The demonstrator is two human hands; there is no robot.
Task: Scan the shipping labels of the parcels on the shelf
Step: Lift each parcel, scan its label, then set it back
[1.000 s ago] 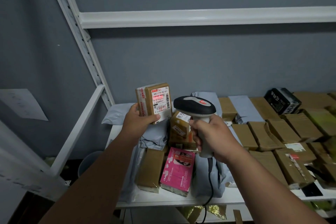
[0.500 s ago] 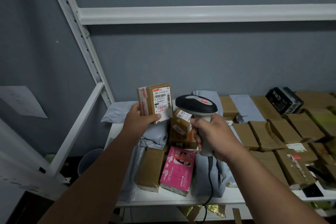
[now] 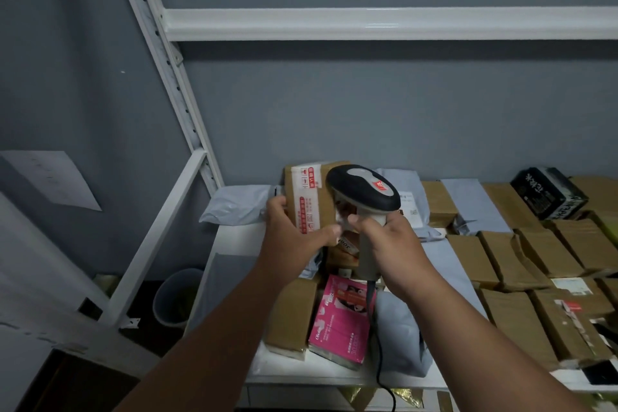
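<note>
My left hand (image 3: 294, 231) grips a small brown parcel (image 3: 306, 197) with red-printed white tape, held upright above the white shelf (image 3: 234, 237). Its label side is turned away from me. My right hand (image 3: 389, 237) grips the handle of a corded barcode scanner (image 3: 363, 192), black and grey on top. The scanner's head sits close against the parcel's right side and covers part of it. Many more parcels lie on the shelf below and to the right.
A pink box (image 3: 341, 318) and a brown parcel (image 3: 291, 314) lie at the shelf's front. Grey mailer bags (image 3: 237, 204) sit at the left end. Rows of brown parcels (image 3: 535, 251) and a black box (image 3: 548, 192) fill the right. A bin (image 3: 177, 298) stands on the floor.
My left hand has turned the parcel so the white label no longer faces me and brought it lower. The scanner has moved left, close against the parcel.
</note>
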